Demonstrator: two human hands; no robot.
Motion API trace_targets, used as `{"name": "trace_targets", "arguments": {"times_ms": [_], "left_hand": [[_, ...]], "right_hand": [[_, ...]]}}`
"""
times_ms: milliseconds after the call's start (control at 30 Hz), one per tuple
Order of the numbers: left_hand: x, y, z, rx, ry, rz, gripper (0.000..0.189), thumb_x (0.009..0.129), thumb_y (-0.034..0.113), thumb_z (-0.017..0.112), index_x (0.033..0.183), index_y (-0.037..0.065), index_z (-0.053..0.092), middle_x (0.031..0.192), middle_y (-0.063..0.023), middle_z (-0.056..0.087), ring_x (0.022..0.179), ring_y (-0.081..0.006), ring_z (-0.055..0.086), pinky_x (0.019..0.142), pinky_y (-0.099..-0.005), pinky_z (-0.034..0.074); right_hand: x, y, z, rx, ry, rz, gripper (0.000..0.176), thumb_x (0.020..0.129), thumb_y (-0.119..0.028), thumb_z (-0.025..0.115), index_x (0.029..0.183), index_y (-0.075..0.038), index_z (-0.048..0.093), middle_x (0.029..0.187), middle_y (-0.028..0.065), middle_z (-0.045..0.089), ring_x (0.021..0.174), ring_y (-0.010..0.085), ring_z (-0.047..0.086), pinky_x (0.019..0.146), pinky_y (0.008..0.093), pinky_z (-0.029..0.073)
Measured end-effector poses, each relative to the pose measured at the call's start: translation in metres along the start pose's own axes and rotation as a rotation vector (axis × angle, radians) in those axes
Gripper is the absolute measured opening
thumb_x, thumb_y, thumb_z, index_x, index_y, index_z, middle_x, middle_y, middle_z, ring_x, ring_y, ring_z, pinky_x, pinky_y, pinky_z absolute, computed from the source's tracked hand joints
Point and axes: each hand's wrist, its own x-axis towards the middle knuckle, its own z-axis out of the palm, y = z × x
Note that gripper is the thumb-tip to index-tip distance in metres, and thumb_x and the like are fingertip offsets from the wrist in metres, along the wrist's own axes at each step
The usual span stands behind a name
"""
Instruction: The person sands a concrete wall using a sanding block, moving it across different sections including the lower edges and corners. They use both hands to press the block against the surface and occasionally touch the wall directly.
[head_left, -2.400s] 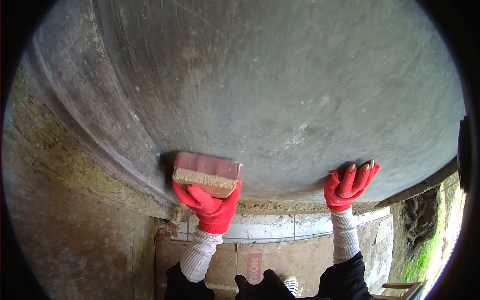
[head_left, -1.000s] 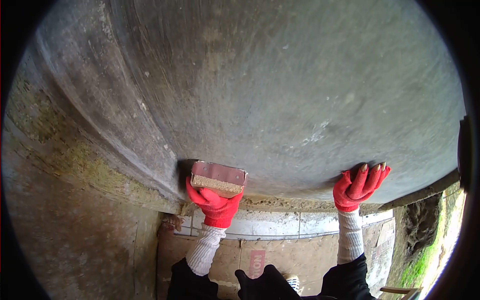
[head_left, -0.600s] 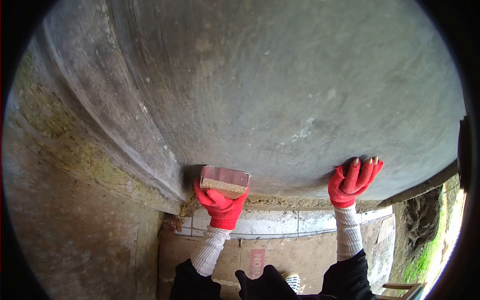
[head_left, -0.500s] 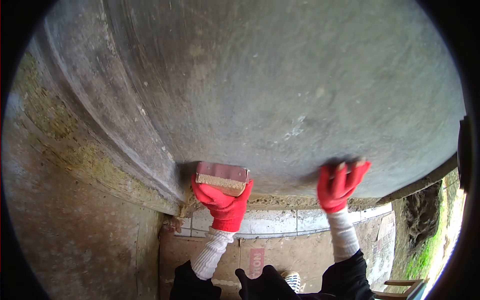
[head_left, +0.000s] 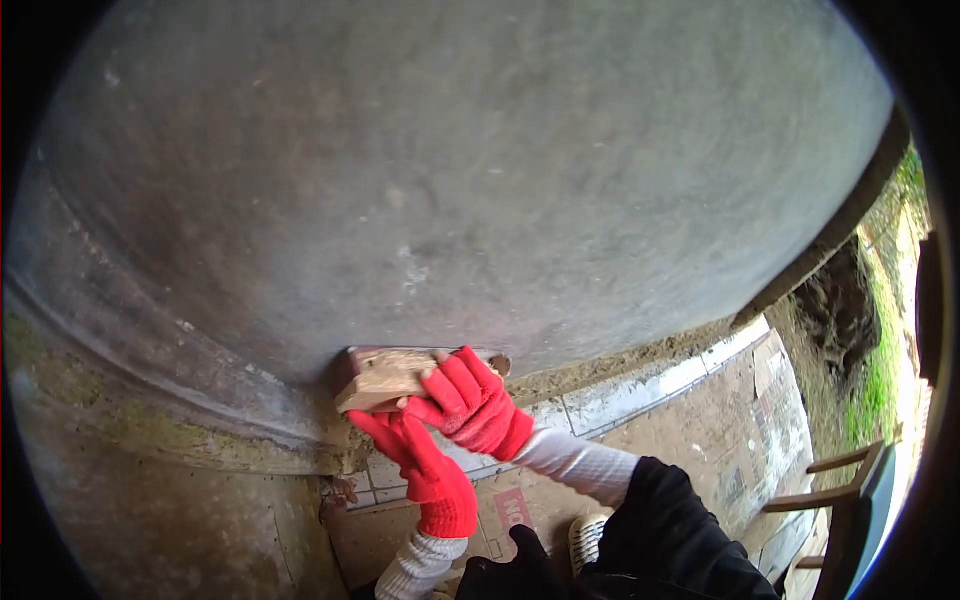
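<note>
A wooden block [head_left: 385, 374] with a dark reddish face lies against the lower part of a large grey curved surface [head_left: 560, 190]. My left hand [head_left: 425, 470], in a red glove, is under the block, its fingers extended up to the block's lower edge. My right hand [head_left: 470, 402], in a red glove with bare fingertips, is closed on the block's right part from the front. The two gloves are close together, the right one above the left. The block's face toward the grey surface is mostly hidden.
White tiles [head_left: 640, 398] run along the base of the surface, with flattened cardboard [head_left: 670, 440] below. A shoe [head_left: 587, 540] shows at the bottom. A wooden chair [head_left: 850, 500] stands at the lower right, near grass [head_left: 872, 385]. A mossy ledge [head_left: 150, 430] is at left.
My right hand has come left from the bare surface onto the block. The block has turned, and my left hand has shifted beneath it. The view has tilted.
</note>
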Motion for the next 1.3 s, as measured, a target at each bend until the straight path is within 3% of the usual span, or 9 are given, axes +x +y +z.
{"name": "trace_targets", "arguments": {"times_ms": [67, 233, 400, 467, 567, 733, 1000, 1133, 1300], "left_hand": [[-0.002, -0.035, -0.034, 0.719, -0.072, 0.408, 0.045, 0.100, 0.013, 0.034, 0.143, 0.005, 0.026, 0.143, -0.0195, 0.031, 0.131, -0.0298, 0.034, 0.105, -0.0387, 0.031], [0.006, 0.025, -0.039, 0.385, -0.147, 0.235, 0.035, 0.100, 0.020, 0.038, 0.125, -0.002, 0.048, 0.137, -0.0159, 0.037, 0.126, -0.0258, 0.037, 0.106, -0.0380, 0.030], [-0.009, 0.039, -0.012, 0.089, -0.130, 0.250, 0.030, 0.099, 0.014, 0.038, 0.121, -0.001, 0.051, 0.135, -0.0135, 0.040, 0.122, -0.0249, 0.041, 0.105, -0.0374, 0.032], [-0.018, 0.039, -0.001, 0.088, -0.172, 0.241, 0.029, 0.098, 0.012, 0.037, 0.120, -0.001, 0.051, 0.135, -0.0127, 0.041, 0.122, -0.0247, 0.042, 0.105, -0.0372, 0.033], [-0.012, 0.041, -0.017, 0.212, -0.294, 0.457, 0.037, 0.098, 0.017, 0.035, 0.128, -0.004, 0.044, 0.137, -0.0139, 0.040, 0.121, -0.0275, 0.043, 0.107, -0.0423, 0.032], [0.003, 0.056, -0.038, 0.123, -0.032, 0.188, 0.037, 0.099, 0.019, 0.035, 0.130, 0.000, 0.044, 0.139, -0.0126, 0.038, 0.122, -0.0265, 0.042, 0.107, -0.0424, 0.032], [-0.018, 0.045, -0.003, 0.235, -0.295, 0.354, 0.036, 0.098, 0.015, 0.035, 0.128, -0.003, 0.045, 0.140, -0.0159, 0.036, 0.122, -0.0298, 0.043, 0.107, -0.0456, 0.033], [-0.004, 0.062, -0.028, 0.152, -0.091, 0.221, 0.036, 0.099, 0.017, 0.037, 0.127, -0.004, 0.045, 0.137, -0.0143, 0.040, 0.122, -0.0265, 0.043, 0.105, -0.0429, 0.035], [-0.010, 0.062, -0.024, 0.216, -0.118, 0.243, 0.036, 0.099, 0.016, 0.036, 0.126, -0.006, 0.045, 0.137, -0.0136, 0.040, 0.120, -0.0273, 0.045, 0.104, -0.0424, 0.037]], "right_hand": [[-0.015, 0.026, -0.018, -0.109, -0.122, -0.187, 0.053, 0.082, -0.022, 0.062, 0.133, -0.023, 0.046, 0.121, 0.0079, 0.047, 0.103, 0.0286, 0.054, 0.084, 0.0442, 0.050], [-0.096, 0.109, -0.076, -0.278, -0.105, -0.164, 0.051, 0.075, -0.043, 0.073, 0.114, -0.017, 0.053, 0.111, 0.0065, 0.047, 0.097, 0.0259, 0.052, 0.076, 0.0466, 0.050], [-0.035, 0.042, -0.033, -0.002, -0.027, 0.103, 0.052, 0.081, -0.042, 0.068, 0.123, -0.017, 0.049, 0.106, 0.0065, 0.055, 0.084, 0.0224, 0.056, 0.074, 0.0423, 0.051], [-0.014, 0.023, -0.017, -0.337, -0.275, -0.338, 0.059, 0.090, -0.039, 0.057, 0.141, -0.020, 0.034, 0.115, 0.0076, 0.058, 0.087, 0.0199, 0.058, 0.075, 0.0371, 0.054], [-0.063, 0.057, -0.023, -0.413, -0.336, -0.433, 0.058, 0.097, -0.035, 0.046, 0.148, -0.024, 0.020, 0.114, 0.0055, 0.062, 0.086, 0.0185, 0.064, 0.068, 0.0298, 0.057], [-0.115, 0.161, -0.113, -0.213, -0.096, -0.163, 0.060, 0.067, -0.057, 0.074, 0.105, -0.019, 0.049, 0.084, 0.0071, 0.057, 0.070, 0.0230, 0.058, 0.060, 0.0350, 0.049], [-0.050, 0.056, -0.038, -0.505, -0.391, -0.538, 0.067, 0.089, -0.023, 0.051, 0.147, -0.020, 0.019, 0.142, 0.0145, 0.038, 0.110, 0.0260, 0.055, 0.095, 0.0431, 0.049], [-0.105, 0.135, -0.110, -0.122, -0.413, -0.109, 0.053, 0.077, -0.047, 0.068, 0.120, -0.024, 0.046, 0.099, 0.0132, 0.058, 0.079, 0.0236, 0.060, 0.070, 0.0361, 0.052], [-0.085, 0.119, -0.094, -0.056, -0.341, -0.099, 0.039, 0.078, -0.050, 0.068, 0.103, -0.023, 0.053, 0.082, 0.0084, 0.057, 0.069, 0.0212, 0.057, 0.059, 0.0311, 0.049]]}}
